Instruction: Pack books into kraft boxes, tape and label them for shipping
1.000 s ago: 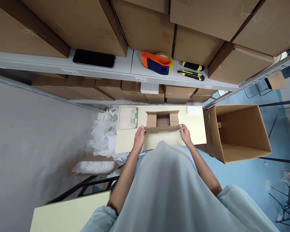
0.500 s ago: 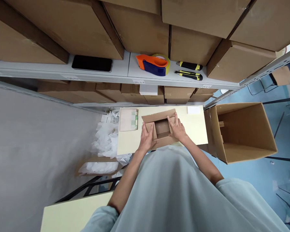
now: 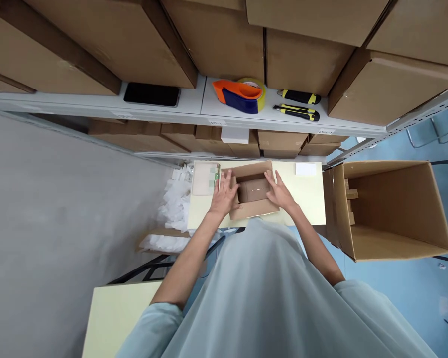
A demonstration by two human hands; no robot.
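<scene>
A small cardboard box (image 3: 257, 206) sits on the pale yellow table (image 3: 309, 199) with its top open, and its inner floor shows. At the box's left side lies my left hand (image 3: 223, 196), fingers spread over the flap there. My right hand (image 3: 280, 193) touches the right side, its fingers stretched and apart, the thumb at the box's opening. The hands partly cover both side flaps. Just left of the box is a flat clear-wrapped pack (image 3: 204, 179) with green marks, close to my left fingertips.
A large open carton (image 3: 399, 209) stands right of the table. Above, a shelf (image 3: 190, 108) carries a phone (image 3: 152, 94), an orange-blue tape dispenser (image 3: 239, 96), two utility knives (image 3: 298, 105) and big boxes. White packing material (image 3: 177, 199) lies at left; a white card (image 3: 305, 169) rests on the table.
The box's flaps have spread outward, so its opening is wider and more of its floor shows. Both hands have moved with the side flaps. The whole view has shifted slightly.
</scene>
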